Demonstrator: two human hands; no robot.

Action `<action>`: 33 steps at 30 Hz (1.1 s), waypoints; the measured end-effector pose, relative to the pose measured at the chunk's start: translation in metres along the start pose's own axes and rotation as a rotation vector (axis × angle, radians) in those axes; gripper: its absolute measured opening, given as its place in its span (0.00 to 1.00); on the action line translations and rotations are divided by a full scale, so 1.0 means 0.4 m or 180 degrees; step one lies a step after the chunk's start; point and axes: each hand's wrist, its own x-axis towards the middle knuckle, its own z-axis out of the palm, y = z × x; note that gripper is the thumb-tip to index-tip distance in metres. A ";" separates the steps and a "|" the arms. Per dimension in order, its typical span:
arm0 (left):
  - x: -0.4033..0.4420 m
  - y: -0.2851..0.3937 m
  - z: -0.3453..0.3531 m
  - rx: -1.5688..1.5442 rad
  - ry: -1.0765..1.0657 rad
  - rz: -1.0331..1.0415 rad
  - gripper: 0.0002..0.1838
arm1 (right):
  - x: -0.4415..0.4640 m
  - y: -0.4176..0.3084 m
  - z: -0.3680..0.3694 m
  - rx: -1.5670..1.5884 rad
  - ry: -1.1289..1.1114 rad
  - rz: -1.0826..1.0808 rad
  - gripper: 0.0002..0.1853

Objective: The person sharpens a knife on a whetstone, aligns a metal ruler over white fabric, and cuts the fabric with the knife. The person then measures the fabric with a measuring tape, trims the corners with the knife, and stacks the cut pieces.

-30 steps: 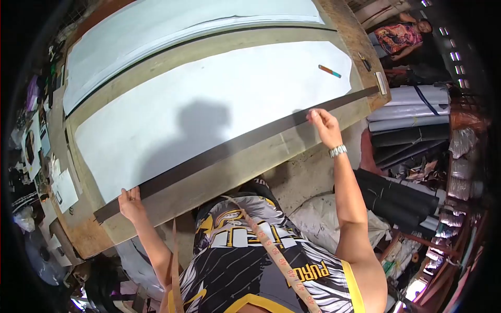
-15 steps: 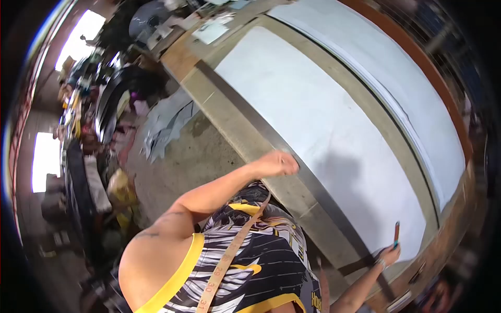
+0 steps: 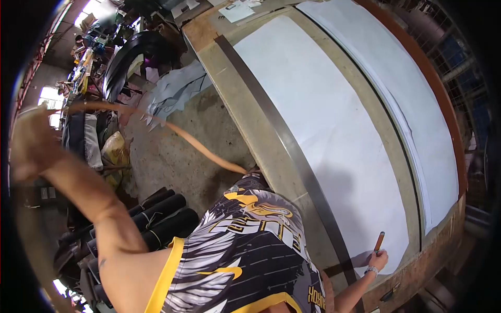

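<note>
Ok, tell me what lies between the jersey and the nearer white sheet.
The head view shows a band of tabletop, then a long dark strip along the sheet; the right forearm crosses lower down.

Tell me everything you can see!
Broad table: one, beige and brown, right
Wide smooth sheet: one, white, on table
Flat stacked sheets: several, white, table's far side
Long straight strip: one, dark grey, along sheet's edge
Slim rodlike tool: one, brown and teal, lower right
Thin measuring tape: one, tan, curving across left
Thick cylindrical rolls: several, black, floor, lower left
Jagged thin pieces: uncounted pile, grey, floor
Loose papers: several, white, top
Metal wristwatch: one, silver, lower right
Sleeveless printed shirt: one, black, white, yellow, bottom
Background clutter: uncountable, mixed, upper left
Left hand: one, blurred, left
Right hand: one, holding tool, lower right
</note>
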 end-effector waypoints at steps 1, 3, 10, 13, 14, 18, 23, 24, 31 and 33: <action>-0.014 0.041 0.015 0.0289 0.0185 0.0001 0.13 | 0.013 0.009 -0.012 -0.0049 -0.0203 0.0060 0.11; -0.015 0.072 0.115 0.0564 0.0098 0.0185 0.13 | 0.037 0.031 -0.017 0.0826 -0.0821 0.0195 0.12; 0.083 0.061 0.484 0.0809 -0.0383 0.1021 0.13 | 0.396 -0.382 -0.161 0.0751 -0.0158 -0.1326 0.14; 0.129 0.093 0.485 0.1019 -0.0286 0.1034 0.13 | 0.611 -0.477 -0.123 0.0769 -0.0109 -0.1535 0.07; 0.161 0.102 0.457 0.1117 -0.0186 0.0956 0.13 | 0.663 -0.521 -0.123 0.1046 -0.0125 -0.1611 0.08; 0.403 0.066 0.242 0.1458 -0.0044 0.0234 0.13 | 0.652 -0.855 -0.241 0.2523 0.0223 -0.2268 0.15; 0.515 -0.169 0.319 0.1073 -0.0708 -0.0250 0.12 | 0.249 -1.168 -0.430 0.3671 -0.1875 -0.3049 0.27; 0.492 -0.221 0.413 0.0937 -0.0672 -0.0276 0.10 | 0.181 -1.172 -0.391 0.3799 -0.2517 -0.3367 0.29; 0.442 -0.408 0.524 -0.0041 -0.0304 -0.0949 0.11 | -0.122 -1.070 -0.285 0.3078 -0.4260 -0.1651 0.08; 0.404 -0.469 0.439 -0.0402 -0.0178 -0.0771 0.14 | -0.118 -1.015 -0.291 0.2902 -0.3397 -0.1483 0.06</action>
